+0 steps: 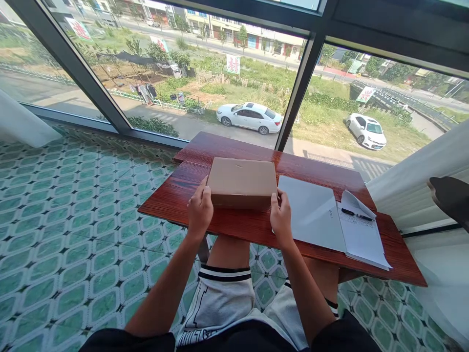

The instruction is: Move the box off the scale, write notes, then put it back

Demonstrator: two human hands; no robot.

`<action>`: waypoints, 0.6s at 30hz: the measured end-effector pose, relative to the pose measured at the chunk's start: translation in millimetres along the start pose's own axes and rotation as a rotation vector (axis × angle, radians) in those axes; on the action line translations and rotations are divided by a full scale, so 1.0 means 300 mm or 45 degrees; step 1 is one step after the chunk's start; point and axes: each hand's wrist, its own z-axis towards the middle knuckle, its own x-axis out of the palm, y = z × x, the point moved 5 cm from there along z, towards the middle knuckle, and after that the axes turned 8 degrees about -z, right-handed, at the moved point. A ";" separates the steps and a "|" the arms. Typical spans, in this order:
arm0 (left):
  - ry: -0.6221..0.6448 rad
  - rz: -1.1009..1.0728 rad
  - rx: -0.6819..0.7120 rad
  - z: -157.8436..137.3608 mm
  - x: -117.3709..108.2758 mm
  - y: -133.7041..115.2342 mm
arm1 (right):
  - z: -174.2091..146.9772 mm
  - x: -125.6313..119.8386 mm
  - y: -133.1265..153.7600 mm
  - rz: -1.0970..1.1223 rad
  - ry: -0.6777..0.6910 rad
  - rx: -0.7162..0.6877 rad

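You are gripping the closed brown cardboard box (242,182) on the red-brown wooden table (256,227), left hand (200,210) and right hand (281,217) clasping its near corners, fingers curled

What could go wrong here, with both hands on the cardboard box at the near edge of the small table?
The cardboard box sits close to the table's near edge, gripped at its front corners by the left hand and right hand; pulled nearer, it might tip onto the lap. Slid rightward, it could push the white sheet beside it, and perhaps shift the papers and roll the pen off.
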 end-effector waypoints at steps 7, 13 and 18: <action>0.017 -0.006 -0.016 0.002 0.005 0.003 | 0.006 -0.001 -0.006 -0.025 0.002 -0.005; 0.046 0.012 -0.028 0.001 0.011 0.001 | 0.011 0.003 -0.014 -0.048 0.022 0.021; 0.051 0.038 -0.037 -0.001 0.018 0.008 | 0.013 0.006 -0.031 -0.065 0.023 0.040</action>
